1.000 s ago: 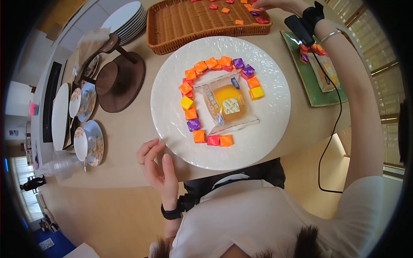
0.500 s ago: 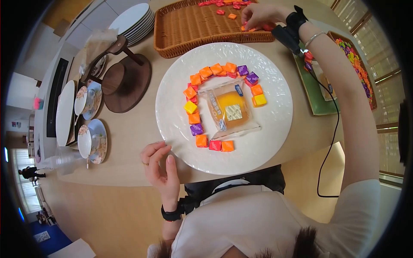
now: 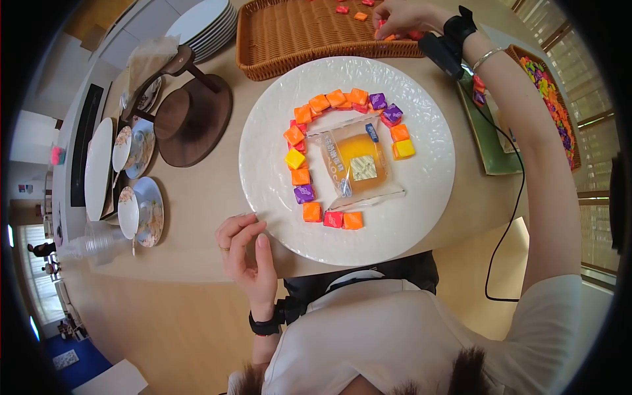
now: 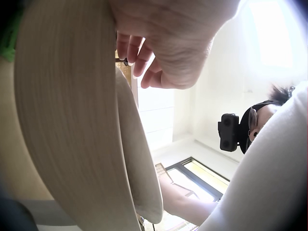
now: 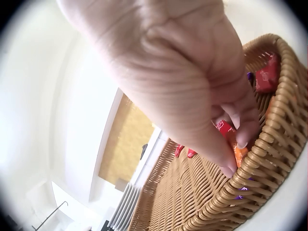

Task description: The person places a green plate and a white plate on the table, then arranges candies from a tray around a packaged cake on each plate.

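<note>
At the near left rim of the large white plate, my left hand hangs with loosely curled fingers and holds nothing. My right hand reaches into the brown wicker basket. In the right wrist view its thumb and fingers pinch an orange wrapped candy, and a red candy shows between the fingers. On the plate, square wrapped candies in orange, red, purple and yellow form a broken ring, with a purple candy at its left side. A packaged round cake in clear wrap lies inside the ring.
Left of the plate stands a dark wooden stand, with floral cups and saucers beyond it. White plates are stacked at the back. To the right are a green tray and a basket of colourful candies. A black cable hangs from my right wrist.
My right hand has moved down toward the basket's near side among the candies, its fingers now closed on candy. The view has shifted slightly. My left hand stays by the plate rim.
</note>
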`<act>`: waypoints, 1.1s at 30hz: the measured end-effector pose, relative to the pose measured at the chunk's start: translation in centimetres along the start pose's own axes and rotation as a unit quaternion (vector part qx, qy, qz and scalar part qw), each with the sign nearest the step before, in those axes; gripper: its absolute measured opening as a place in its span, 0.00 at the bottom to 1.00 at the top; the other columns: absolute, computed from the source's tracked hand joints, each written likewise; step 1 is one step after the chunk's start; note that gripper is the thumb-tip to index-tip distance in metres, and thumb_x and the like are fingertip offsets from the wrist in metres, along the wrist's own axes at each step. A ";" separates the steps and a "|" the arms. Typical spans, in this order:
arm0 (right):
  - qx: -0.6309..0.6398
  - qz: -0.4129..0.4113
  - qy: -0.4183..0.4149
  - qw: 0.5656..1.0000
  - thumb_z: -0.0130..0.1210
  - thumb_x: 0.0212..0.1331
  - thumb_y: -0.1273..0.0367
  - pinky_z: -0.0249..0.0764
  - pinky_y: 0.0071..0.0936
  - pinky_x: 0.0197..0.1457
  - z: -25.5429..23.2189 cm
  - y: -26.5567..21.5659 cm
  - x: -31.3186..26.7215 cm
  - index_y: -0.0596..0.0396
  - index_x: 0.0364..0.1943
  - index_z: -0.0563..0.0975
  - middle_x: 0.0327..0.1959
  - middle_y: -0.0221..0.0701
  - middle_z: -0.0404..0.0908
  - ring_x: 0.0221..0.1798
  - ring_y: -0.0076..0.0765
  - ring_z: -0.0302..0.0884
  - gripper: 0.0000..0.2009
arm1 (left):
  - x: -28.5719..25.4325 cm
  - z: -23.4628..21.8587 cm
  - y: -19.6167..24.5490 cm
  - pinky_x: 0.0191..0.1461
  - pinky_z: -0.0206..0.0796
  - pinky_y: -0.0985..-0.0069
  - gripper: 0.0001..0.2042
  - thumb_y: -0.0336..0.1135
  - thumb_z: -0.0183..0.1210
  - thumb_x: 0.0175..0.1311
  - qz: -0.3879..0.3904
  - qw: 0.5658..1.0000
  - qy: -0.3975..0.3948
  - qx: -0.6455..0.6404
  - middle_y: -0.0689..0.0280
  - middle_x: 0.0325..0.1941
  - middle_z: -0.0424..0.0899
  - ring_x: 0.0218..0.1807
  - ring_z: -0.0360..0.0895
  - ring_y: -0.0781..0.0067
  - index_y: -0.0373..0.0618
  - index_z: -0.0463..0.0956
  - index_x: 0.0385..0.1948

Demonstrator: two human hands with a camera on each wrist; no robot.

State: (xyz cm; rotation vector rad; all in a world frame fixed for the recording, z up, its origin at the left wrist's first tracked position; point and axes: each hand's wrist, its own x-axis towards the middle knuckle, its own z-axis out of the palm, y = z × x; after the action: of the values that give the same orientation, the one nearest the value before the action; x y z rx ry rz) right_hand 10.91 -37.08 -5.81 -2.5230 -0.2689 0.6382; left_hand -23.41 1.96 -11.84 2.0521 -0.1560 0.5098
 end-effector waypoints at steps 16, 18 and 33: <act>0.125 -0.205 0.022 0.970 0.65 0.55 0.75 0.74 0.27 0.35 10.2 -10.1 -23.2 0.57 0.32 0.75 0.27 0.32 0.77 0.31 0.30 0.77 0.08 | 1.6 -0.9 1.9 0.60 0.66 0.65 0.09 0.22 0.59 0.58 0.054 0.997 -0.039 -0.033 0.60 0.49 0.80 0.55 0.73 0.59 0.41 0.81 0.40; 0.137 -0.206 -0.004 0.969 0.64 0.54 0.76 0.74 0.29 0.36 14.5 -10.6 -25.1 0.58 0.31 0.73 0.28 0.34 0.76 0.32 0.34 0.78 0.09 | 2.8 -1.2 3.6 0.55 0.69 0.66 0.10 0.22 0.62 0.54 0.112 0.976 -0.185 -0.005 0.62 0.45 0.82 0.50 0.76 0.60 0.42 0.82 0.38; 0.212 -0.084 0.184 0.956 0.63 0.58 0.75 0.75 0.34 0.38 22.4 -11.1 -26.6 0.60 0.41 0.76 0.36 0.39 0.79 0.35 0.44 0.79 0.10 | 4.3 3.3 6.7 0.48 0.72 0.68 0.13 0.22 0.68 0.48 0.240 0.911 -0.329 0.061 0.65 0.40 0.83 0.42 0.76 0.59 0.41 0.83 0.38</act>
State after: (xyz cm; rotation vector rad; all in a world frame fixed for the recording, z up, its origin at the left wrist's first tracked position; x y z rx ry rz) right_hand -23.87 -26.07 -6.48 -2.1204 -0.1827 0.1292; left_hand -20.69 -3.82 -6.15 2.2380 -1.0745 0.0917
